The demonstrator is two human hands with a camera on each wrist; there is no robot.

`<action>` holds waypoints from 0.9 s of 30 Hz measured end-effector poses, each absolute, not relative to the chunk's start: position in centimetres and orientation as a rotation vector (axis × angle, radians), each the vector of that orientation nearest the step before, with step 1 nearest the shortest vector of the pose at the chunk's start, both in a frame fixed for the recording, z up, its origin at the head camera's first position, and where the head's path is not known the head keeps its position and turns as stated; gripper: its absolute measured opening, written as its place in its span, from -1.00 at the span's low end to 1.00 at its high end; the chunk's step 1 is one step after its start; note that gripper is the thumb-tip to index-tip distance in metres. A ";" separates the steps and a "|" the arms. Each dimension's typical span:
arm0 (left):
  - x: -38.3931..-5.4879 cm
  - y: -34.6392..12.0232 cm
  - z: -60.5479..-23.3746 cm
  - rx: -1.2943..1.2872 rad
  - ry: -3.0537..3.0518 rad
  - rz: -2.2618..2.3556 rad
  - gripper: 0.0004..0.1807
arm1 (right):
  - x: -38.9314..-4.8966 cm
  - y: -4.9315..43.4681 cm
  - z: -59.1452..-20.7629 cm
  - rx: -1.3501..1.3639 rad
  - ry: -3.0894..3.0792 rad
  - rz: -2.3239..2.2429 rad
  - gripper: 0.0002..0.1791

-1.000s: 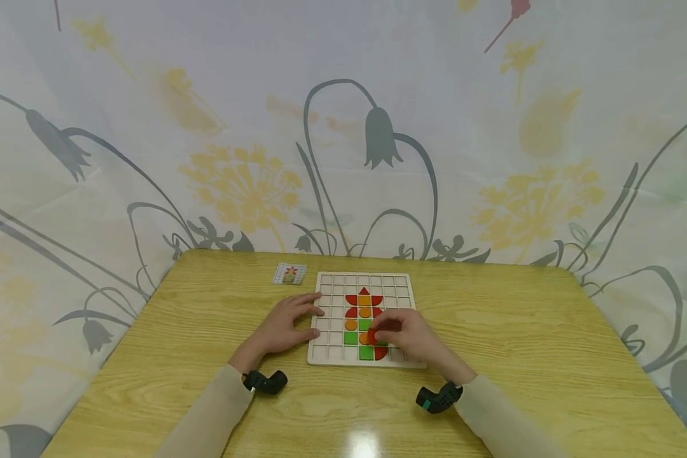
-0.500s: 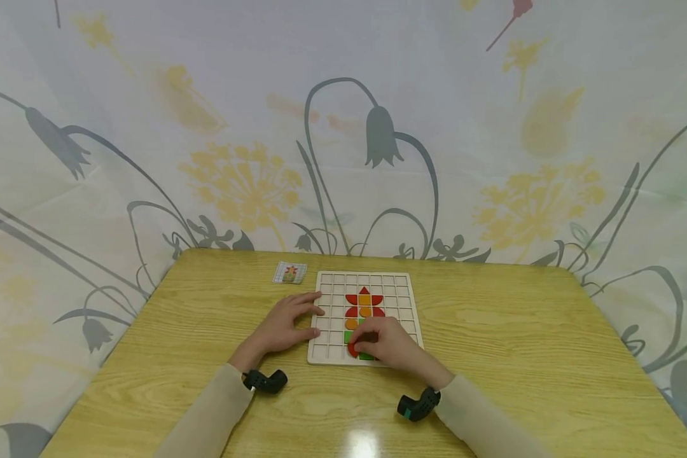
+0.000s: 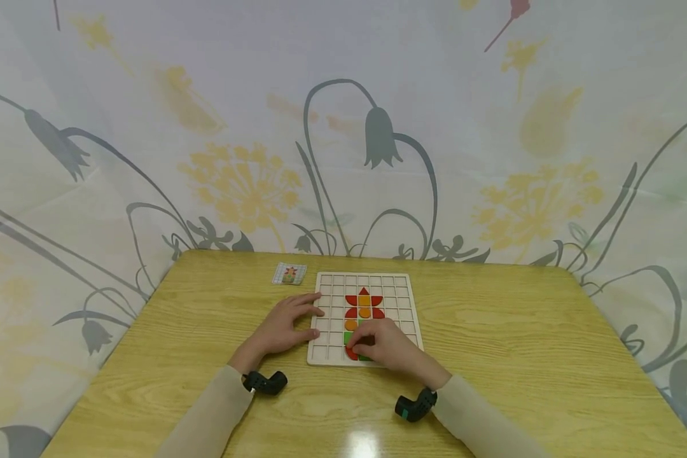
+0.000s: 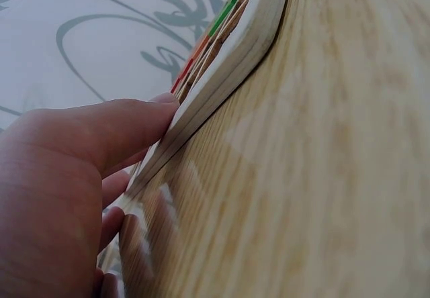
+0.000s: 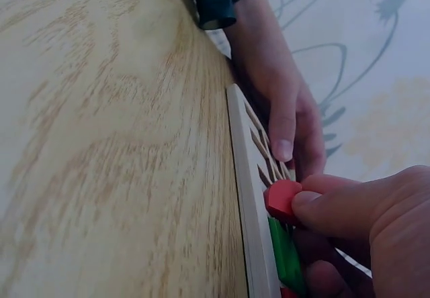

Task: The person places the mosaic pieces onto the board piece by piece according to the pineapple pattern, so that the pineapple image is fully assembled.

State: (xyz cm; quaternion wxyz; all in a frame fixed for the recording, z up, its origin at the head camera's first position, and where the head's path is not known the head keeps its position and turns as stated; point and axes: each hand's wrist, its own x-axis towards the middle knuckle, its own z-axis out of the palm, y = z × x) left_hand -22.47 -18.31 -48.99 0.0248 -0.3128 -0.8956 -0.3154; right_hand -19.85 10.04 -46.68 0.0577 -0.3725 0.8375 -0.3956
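Observation:
A light wooden grid board [image 3: 329,352] lies on the table with red, orange and green pieces in its cells. My right hand [image 3: 390,346] pinches a red piece with a curved edge [image 5: 282,199] between thumb and index finger. In the right wrist view the piece stands tilted over a bottom-row cell, beside a green square [image 5: 286,254]. That hand hides part of the pattern's lower right in the head view. My left hand [image 3: 283,327] rests its fingertips and thumb along the board's left edge, fingers spread and relaxed.
A small picture card [image 3: 289,273] showing a similar red, orange and green figure on a grid lies beyond the left hand. Both wrists wear black camera straps. A flower-printed curtain [image 3: 343,191] hangs behind the table's far edge [image 3: 492,262].
My right hand has moved left and slightly toward me, carrying the red piece from over the pattern's right side to its lower-left cell. My left hand has stayed put.

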 end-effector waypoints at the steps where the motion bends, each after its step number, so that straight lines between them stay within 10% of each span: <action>1: -22.4 -18.3 -49.0 -0.969 -2.771 -0.978 -0.63 | -19.8 10.0 -46.7 -1.141 2.538 -1.192 -0.87; 27: -22.3 -18.4 -49.0 -0.969 -2.777 -0.963 -0.61 | -19.7 9.9 -47.0 -1.202 2.547 -1.160 -0.89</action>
